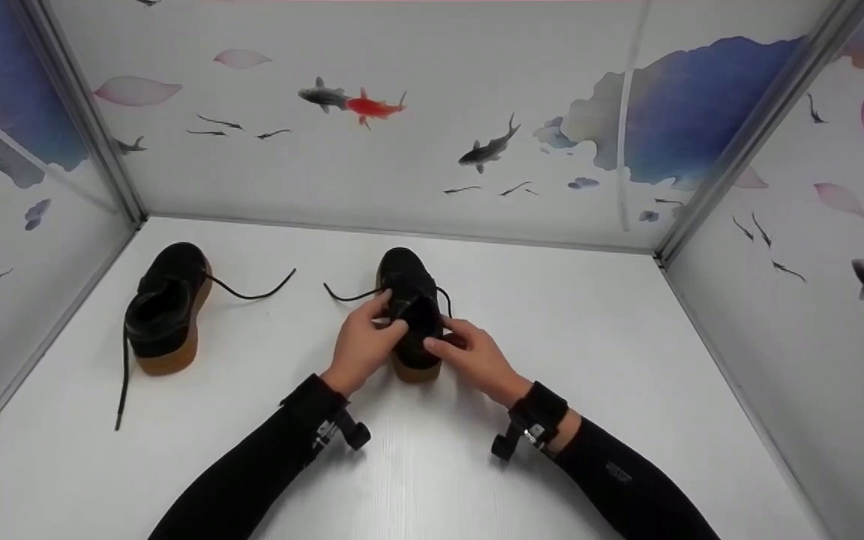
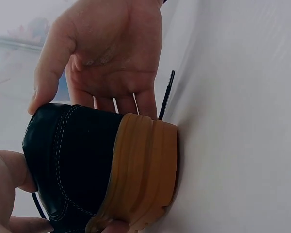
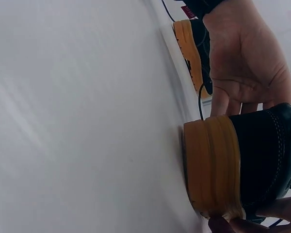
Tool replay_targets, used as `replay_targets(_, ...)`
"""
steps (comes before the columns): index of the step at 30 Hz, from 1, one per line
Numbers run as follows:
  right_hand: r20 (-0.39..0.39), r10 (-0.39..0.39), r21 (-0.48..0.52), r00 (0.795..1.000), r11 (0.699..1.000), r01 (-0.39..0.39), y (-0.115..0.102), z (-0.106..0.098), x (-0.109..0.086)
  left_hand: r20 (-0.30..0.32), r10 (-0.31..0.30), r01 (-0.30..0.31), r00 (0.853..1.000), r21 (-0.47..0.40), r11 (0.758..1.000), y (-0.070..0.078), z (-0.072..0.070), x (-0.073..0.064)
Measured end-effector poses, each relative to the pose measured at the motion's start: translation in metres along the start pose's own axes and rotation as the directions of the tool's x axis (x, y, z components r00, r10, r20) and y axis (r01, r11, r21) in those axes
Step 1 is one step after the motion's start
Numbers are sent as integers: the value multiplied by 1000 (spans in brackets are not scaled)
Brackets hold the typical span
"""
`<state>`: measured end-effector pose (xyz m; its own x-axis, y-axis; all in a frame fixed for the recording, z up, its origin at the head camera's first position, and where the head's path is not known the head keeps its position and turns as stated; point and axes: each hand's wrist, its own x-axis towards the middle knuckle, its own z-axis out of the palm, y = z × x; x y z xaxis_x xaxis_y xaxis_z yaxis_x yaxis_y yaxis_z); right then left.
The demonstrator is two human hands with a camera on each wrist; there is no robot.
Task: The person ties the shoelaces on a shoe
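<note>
A black lace-up shoe (image 1: 404, 266) with a tan sole stands upright on the white surface, toe pointing away. My left hand (image 1: 364, 341) grips its left side, the thumb at the collar and the fingers along the outside. On the right side my right hand (image 1: 481, 364) holds it likewise, thumb on the collar's edge. The heel (image 2: 87, 145), with white stitching, faces me in the left wrist view. Loose laces (image 1: 346, 298) stick out on both sides of the shoe. My fingers partly hide its sides.
A matching black shoe (image 1: 169, 315) stands at the left, its laces spread loose on the white table (image 1: 402, 472). Panels printed with fish and petals (image 1: 402, 165) wall in the back and both sides. Metal posts (image 1: 739, 150) mark the corners.
</note>
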<state>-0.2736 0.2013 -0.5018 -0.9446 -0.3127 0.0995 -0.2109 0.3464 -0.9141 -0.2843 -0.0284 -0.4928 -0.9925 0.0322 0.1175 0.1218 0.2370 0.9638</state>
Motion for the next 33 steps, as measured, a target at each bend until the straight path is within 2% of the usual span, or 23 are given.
replay_targets(11,-53,25,1,998,1000,-25,2,-6,-39,99,7,-5,995,-22,1000,6,14,-20)
replay_targets(19,-51,41,-2,998,999,-41,-1,-13,-61,166,3,9,986,-71,997,7,19,-32)
replay_targets(28,-57,57,24,997,998,-55,2,-19,-71,227,-25,68,973,-181,981,9,17,-40)
replay_targets(33,-43,54,18,998,998,-53,5,-22,-70,238,-34,79,971,-185,980,9,16,-44)
